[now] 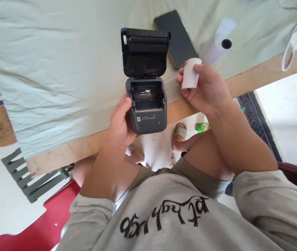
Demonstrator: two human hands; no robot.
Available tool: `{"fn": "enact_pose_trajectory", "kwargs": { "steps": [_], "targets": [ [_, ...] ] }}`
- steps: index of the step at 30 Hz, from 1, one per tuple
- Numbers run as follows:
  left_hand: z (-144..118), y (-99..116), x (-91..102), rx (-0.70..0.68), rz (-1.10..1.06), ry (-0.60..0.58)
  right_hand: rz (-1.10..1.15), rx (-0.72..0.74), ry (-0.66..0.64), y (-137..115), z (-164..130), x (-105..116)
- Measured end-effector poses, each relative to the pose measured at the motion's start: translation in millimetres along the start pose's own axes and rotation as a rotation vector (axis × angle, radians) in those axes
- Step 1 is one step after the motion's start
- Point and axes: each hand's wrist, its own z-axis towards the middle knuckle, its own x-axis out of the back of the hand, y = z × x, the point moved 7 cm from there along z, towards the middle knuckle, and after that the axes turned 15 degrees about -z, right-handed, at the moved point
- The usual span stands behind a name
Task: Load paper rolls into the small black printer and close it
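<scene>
My left hand is wrapped round the left side of a dark grey portable label printer, thumb at its edge. The printer's black lid stands raised, and its paper bay shows nothing but a small printed sticker inside. To the right, my right hand grips a small roll of white paper between thumb and fingers, apart from the printer. Behind that hand a larger white paper roll with a black core lies on the table, its loose end sticking up.
A smartphone lies face up on the table's pale green cloth, partly behind the lid. White cable loops at the right edge. Below are a red chair, a dark green slatted stool and a green packet on the floor.
</scene>
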Motion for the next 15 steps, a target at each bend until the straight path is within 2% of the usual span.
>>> {"fn": "enact_pose_trajectory", "kwargs": {
  "steps": [4,11,13,15],
  "targets": [
    [-1,1,0.2,0.0,0.002,0.016,0.047,0.054,-0.014,-3,-5,-6],
    [1,0,6.5,-0.018,0.08,0.023,0.028,-0.007,0.005,2,-1,-1],
    [2,-1,8.0,-0.018,0.088,0.025,-0.018,0.074,0.061,-7,-3,1],
    [2,-1,8.5,-0.022,0.081,0.023,-0.115,0.255,0.159,-25,-13,1]
  ]
}}
